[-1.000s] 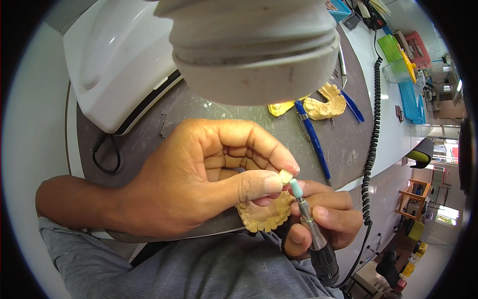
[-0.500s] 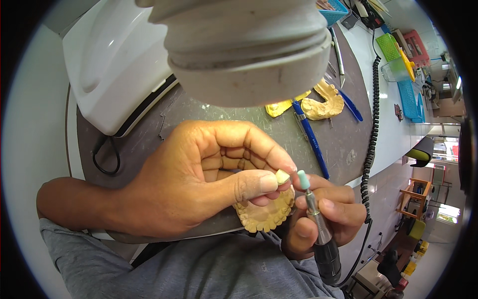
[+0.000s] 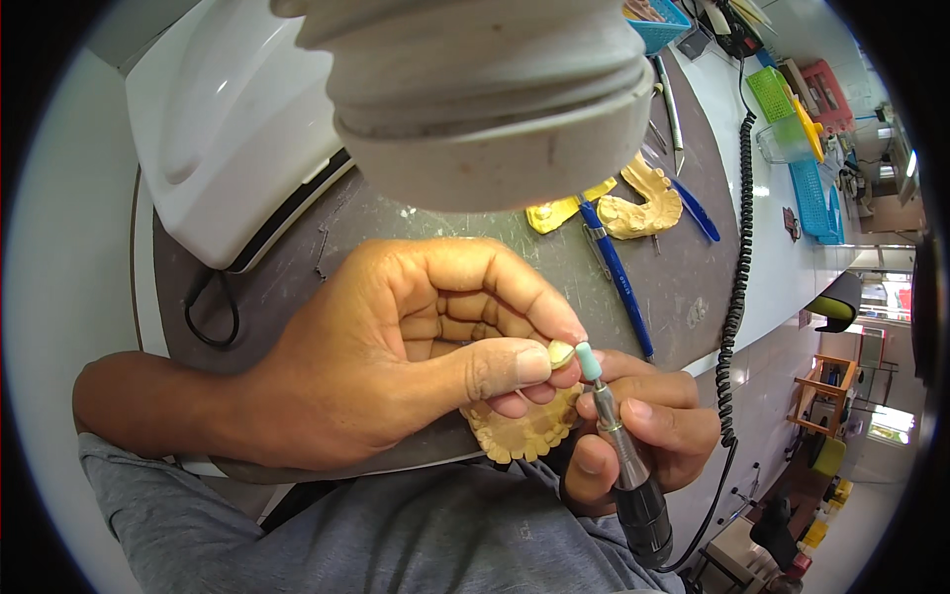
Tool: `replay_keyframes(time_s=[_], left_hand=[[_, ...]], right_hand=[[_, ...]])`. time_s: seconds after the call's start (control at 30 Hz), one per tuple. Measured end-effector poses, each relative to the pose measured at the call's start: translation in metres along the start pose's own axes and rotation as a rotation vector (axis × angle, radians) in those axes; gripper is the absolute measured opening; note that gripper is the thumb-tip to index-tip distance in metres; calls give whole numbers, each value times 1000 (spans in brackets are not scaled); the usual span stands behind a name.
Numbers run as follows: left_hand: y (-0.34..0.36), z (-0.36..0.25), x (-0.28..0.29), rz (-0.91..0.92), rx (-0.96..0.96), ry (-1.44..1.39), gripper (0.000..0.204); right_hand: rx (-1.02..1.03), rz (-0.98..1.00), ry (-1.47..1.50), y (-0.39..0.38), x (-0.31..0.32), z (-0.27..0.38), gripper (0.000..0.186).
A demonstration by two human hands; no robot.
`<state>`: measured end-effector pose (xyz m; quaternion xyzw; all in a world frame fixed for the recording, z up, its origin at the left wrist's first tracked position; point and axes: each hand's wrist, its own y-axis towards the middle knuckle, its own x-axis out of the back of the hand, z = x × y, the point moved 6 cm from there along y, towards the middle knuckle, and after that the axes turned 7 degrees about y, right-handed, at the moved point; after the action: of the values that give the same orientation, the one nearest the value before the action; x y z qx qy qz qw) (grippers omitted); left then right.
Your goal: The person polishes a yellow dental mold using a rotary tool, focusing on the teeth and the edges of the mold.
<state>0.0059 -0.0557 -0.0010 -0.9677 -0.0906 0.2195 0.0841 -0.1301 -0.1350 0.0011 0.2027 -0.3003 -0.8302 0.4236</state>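
My left hand (image 3: 416, 356) is closed, pinching a small pale-yellow piece (image 3: 560, 352) between thumb and fingers. My right hand (image 3: 643, 431) grips a black-and-silver rotary handpiece (image 3: 634, 485), whose mint-green cylindrical tip (image 3: 589, 360) is right beside the piece; whether they touch I cannot tell. Under my fingers lies a yellow horseshoe-shaped dental cast (image 3: 515, 436), partly hidden. Above my hands on the grey mat sit a blue pen (image 3: 618, 277), another dental cast (image 3: 643, 211) and a bright yellow item (image 3: 554, 216).
A white machine (image 3: 223, 119) stands at left. A pale ribbed hose (image 3: 485, 109) overhangs the grey mat (image 3: 277, 317). A coiled black cord (image 3: 737, 277) runs down the right side, past tool handles (image 3: 671, 109). Baskets (image 3: 811, 198) line the bench; a wooden stool (image 3: 823, 391) is beyond.
The handpiece tip moved right, away from the piece, half a second ago and is now back left beside it. The piece in my left fingers has turned slightly.
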Motion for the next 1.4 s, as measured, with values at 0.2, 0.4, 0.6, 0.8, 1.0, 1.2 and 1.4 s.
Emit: replay_keyframes(time_s=[0.2, 0.4, 0.6, 0.8, 1.0, 1.2, 1.4], left_hand=[[0, 0, 1, 22, -10, 28, 15], [0, 1, 1, 13, -3, 30, 15], [1, 1, 1, 24, -9, 18, 15], [1, 1, 0, 18, -9, 11, 15], [0, 1, 1, 19, -3, 36, 15], [0, 0, 1, 8, -7, 36, 15], [0, 0, 1, 23, -10, 34, 15]], right_hand=[[-21, 57, -16, 4, -1, 4, 40], [-31, 63, 27, 3, 0, 3, 39], [-43, 47, -24, 3, -1, 3, 39], [-45, 29, -38, 3, -3, 5, 38], [-12, 13, -20, 3, -2, 4, 38], [-11, -1, 11, 1, 1, 1, 38], [4, 36, -14, 2, -2, 4, 39]])
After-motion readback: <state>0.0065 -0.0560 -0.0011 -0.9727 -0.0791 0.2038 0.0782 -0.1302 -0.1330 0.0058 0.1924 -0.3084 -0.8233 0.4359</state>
